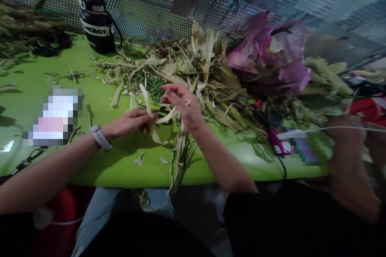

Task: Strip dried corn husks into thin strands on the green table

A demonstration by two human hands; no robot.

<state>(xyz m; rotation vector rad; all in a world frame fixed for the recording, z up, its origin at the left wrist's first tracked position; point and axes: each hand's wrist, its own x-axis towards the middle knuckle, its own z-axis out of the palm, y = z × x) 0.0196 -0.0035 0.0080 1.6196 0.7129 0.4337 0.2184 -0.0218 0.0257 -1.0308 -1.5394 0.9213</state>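
My left hand [137, 120], with a white watch band at the wrist, pinches a pale strip of dried husk [146, 98] between thumb and fingers. That piece stands up above the fingertips, and a lower end curls toward the table. To its right, my right hand [181, 104] has bent fingers closed around the end of another pale strip [165, 119]; part of it is hidden by the hand. Dark-handled scissors [163, 115] lie behind the strips. A long twisted length of husk [178, 160] runs below my right hand and hangs over the table edge.
A heap of dried husks [223, 106] spreads across the green table [120, 172]. Behind stand a black bottle [98, 28] and a pink plastic bag [268, 56]. A phone [54, 116] lies left. Another person's arm [346, 156] rests at right, near a second phone [304, 148].
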